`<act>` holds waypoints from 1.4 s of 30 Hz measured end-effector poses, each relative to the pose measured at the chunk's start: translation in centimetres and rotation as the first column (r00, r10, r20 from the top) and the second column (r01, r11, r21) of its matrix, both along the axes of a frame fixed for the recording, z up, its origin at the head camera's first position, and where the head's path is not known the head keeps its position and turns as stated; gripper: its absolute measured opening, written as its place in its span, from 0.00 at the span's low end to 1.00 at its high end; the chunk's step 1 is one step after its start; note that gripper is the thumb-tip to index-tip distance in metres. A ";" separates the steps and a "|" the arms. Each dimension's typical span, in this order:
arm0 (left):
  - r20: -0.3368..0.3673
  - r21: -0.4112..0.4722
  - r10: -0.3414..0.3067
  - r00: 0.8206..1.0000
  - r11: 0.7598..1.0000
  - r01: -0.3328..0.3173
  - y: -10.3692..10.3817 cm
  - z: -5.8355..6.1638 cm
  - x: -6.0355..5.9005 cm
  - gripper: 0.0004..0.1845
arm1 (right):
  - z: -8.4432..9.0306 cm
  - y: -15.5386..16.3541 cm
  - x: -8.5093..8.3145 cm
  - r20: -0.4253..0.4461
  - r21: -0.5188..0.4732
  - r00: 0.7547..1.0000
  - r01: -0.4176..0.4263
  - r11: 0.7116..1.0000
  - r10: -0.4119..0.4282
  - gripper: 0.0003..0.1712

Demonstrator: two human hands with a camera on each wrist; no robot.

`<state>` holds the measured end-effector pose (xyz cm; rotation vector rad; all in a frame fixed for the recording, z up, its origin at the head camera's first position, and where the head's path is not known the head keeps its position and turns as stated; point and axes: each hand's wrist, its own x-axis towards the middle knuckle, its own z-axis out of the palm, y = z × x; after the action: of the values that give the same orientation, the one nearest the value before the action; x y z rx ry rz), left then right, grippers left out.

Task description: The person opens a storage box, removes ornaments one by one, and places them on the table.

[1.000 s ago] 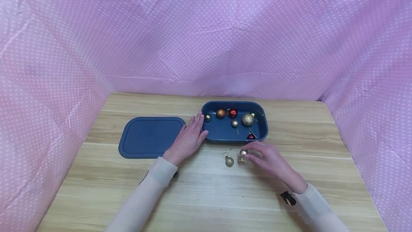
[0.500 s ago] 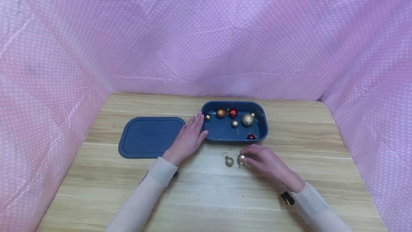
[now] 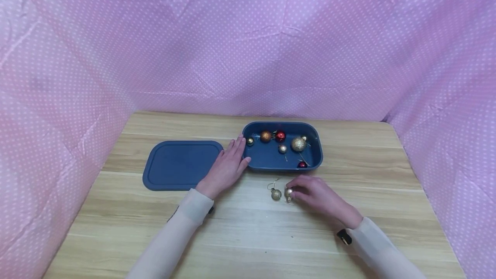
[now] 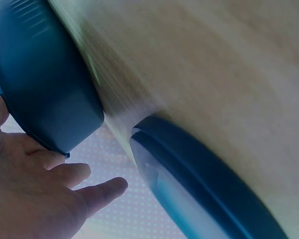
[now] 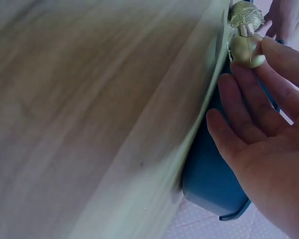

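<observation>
Pinching a small gold bauble [image 3: 289, 192] on the table [image 3: 248, 236], the right hand [image 3: 321, 197] grips it by fingertips only, seemingly lightly. Beside it lies a second bauble [image 3: 276, 194]; a nudge could roll it away. The left hand [image 3: 224, 169], fingers relaxed, rests against the blue box [image 3: 314, 158], near its lid [image 3: 180, 165].

We see a pale wood-grain table [image 3: 248, 236] against a pink cloth [image 3: 248, 46] patterned with small white dots. The box [image 3: 314, 156] and its lid [image 3: 176, 165] are dark blue. Inside the box lie a glittery gold ball [image 3: 299, 144], a glossy red ball [image 3: 280, 136], an orange-copper glitter ball [image 3: 265, 136] and smaller gold ones. On the table, a dull gold ball [image 3: 276, 194] sits beside the shiny pale-gold ball [image 3: 288, 193] at our right hand [image 3: 319, 197]. Both sleeves [image 3: 182, 218] are cream.
</observation>
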<state>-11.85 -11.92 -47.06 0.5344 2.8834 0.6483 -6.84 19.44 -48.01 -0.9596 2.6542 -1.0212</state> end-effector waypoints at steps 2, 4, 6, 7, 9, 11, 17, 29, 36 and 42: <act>0.002 -0.002 -0.002 1.000 1.000 0.002 0.0 0.1 0.0 0.37 | -0.1 0.0 0.0 -0.013 -0.002 1.000 -0.003 1.000 0.003 0.12; 0.004 -0.001 -0.003 1.000 1.000 0.003 0.0 0.2 0.1 0.37 | -0.2 0.0 0.0 -0.023 -0.008 1.000 -0.008 1.000 0.008 0.12; 0.004 0.002 -0.005 1.000 1.000 0.005 0.0 0.2 0.1 0.37 | -0.3 0.0 -0.1 -0.017 -0.009 1.000 -0.007 1.000 0.006 0.12; 0.005 0.001 -0.005 1.000 1.000 0.005 0.0 0.2 0.1 0.37 | -0.3 -0.1 -0.1 -0.011 -0.007 1.000 -0.006 1.000 0.006 0.12; 0.003 -0.002 -0.006 1.000 1.000 0.006 0.0 0.2 0.1 0.37 | -0.3 -0.1 -0.1 0.007 -0.004 1.000 -0.003 1.000 0.003 0.12; 0.001 -0.005 -0.007 1.000 1.000 0.007 0.0 0.2 0.0 0.37 | -0.2 -0.1 -0.1 0.029 0.001 1.000 0.002 1.000 -0.002 0.12; 0.001 -0.006 -0.008 1.000 1.000 0.008 0.1 0.3 0.0 0.37 | -0.2 -0.2 -0.1 0.046 0.009 0.999 0.000 1.000 0.000 0.12; 0.007 -0.002 -0.004 1.000 1.000 0.004 0.0 0.2 0.1 0.37 | 0.0 0.0 0.2 0.005 0.018 1.000 0.011 1.000 -0.011 0.14; 0.027 -0.002 -0.009 1.000 1.000 0.009 0.0 0.2 0.2 0.37 | 1.2 0.4 0.5 -0.029 -0.004 0.998 0.062 0.998 -0.062 0.16; 0.019 0.017 -0.005 1.000 1.000 0.004 -0.1 0.2 0.4 0.37 | 2.3 0.6 0.3 -0.111 -0.083 0.982 0.147 0.986 -0.155 0.15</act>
<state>-11.48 -12.00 -46.88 0.5338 2.8603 0.6747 -6.54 20.03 -45.66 -0.8677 2.8414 -1.1369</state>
